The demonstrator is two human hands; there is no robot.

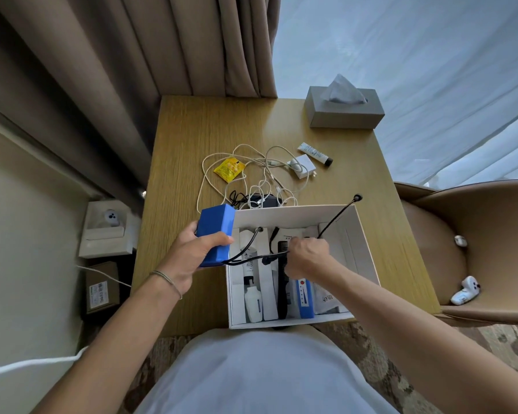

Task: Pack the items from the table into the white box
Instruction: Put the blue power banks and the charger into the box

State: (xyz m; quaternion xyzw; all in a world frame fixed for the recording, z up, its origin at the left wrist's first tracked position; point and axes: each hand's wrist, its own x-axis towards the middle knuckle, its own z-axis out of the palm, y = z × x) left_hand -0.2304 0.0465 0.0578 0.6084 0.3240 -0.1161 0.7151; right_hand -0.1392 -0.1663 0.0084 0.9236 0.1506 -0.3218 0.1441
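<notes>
Hands are busy at the box (362,234): left hand (189,258) grips the blue pack (214,234) at its left wall, right hand (307,256) pinches its black leads (337,218). Best coil those leads first, then lower the pack beside the comb (282,282).

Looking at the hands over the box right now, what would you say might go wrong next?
1. The black cable held by the right hand arches over the white box rim and may snag there.
2. The blue battery pack in the left hand may not fit beside the black comb and white bottle.
</notes>
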